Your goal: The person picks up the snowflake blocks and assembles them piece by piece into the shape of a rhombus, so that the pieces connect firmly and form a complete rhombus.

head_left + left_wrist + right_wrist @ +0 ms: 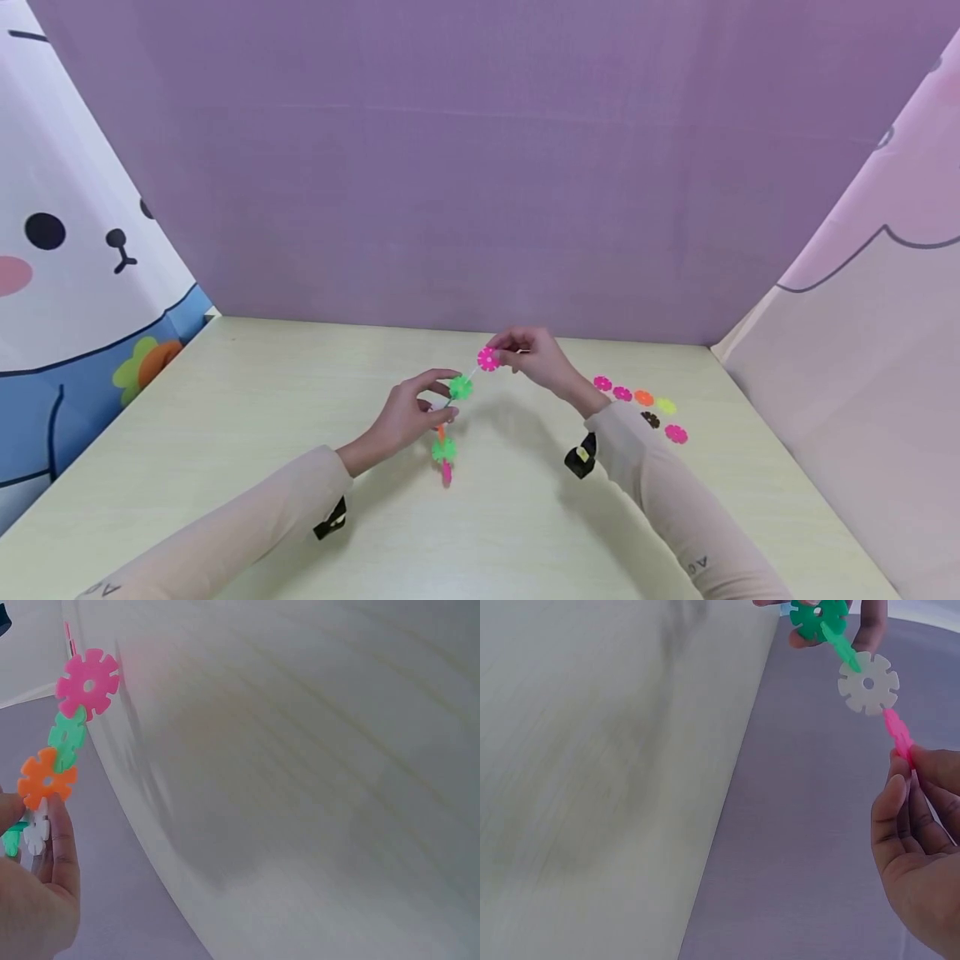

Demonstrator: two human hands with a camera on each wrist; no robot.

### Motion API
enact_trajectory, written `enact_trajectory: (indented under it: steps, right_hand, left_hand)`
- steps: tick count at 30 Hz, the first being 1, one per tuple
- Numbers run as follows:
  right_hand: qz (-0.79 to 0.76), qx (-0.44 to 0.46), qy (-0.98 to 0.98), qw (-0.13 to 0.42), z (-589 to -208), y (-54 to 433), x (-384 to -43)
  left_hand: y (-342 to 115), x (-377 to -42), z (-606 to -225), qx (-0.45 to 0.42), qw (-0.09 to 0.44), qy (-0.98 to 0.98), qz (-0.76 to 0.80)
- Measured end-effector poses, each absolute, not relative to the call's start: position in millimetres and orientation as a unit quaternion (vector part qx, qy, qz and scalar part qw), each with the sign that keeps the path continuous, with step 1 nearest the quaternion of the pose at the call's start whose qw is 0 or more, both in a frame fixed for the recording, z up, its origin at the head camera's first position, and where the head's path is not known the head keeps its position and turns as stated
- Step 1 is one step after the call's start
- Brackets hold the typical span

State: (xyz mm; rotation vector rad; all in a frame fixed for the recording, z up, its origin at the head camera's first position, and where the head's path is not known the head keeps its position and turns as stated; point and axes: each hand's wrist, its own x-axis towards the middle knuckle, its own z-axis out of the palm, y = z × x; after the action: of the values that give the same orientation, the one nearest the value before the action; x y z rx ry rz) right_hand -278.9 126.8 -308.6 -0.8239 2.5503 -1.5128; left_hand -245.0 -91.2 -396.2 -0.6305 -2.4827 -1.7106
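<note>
A chain of notched plastic snowflake discs is stretched between both hands above the table. My left hand (405, 412) grips its middle, around a white disc (36, 829) and the edge of an orange disc (47, 778). Below that hand dangle a green disc (444, 450) and a pink disc (447, 474). Farther up, the right wrist view shows a dark green disc (808, 626), a lighter green disc (842, 649) and a white disc (868, 684) joined in line. At the upper end my right hand (542, 358) pinches a pink disc (488, 359), which meets the white one edge-on.
Several loose discs lie on the table to the right, beside the right forearm: pink ones (677, 434), an orange one (644, 398), a yellow one (666, 406) and a dark brown one (650, 419). A purple panel (465, 183) stands behind the pale wooden table (285, 375).
</note>
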Motion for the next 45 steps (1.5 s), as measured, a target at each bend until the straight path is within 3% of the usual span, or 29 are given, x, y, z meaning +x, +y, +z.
enact_trajectory:
  steps: [36,45]
  right_hand:
    - [-0.488,-0.273,0.829,0.024,-313,127,-281]
    - [-0.466,-0.291,0.835,0.002,-332,128,-301]
  left_hand:
    - [-89,-242,-394,-0.201,0.019,-0.795,-0.572]
    - [-85,-245,-396,-0.191,0.031,-0.794,-0.576]
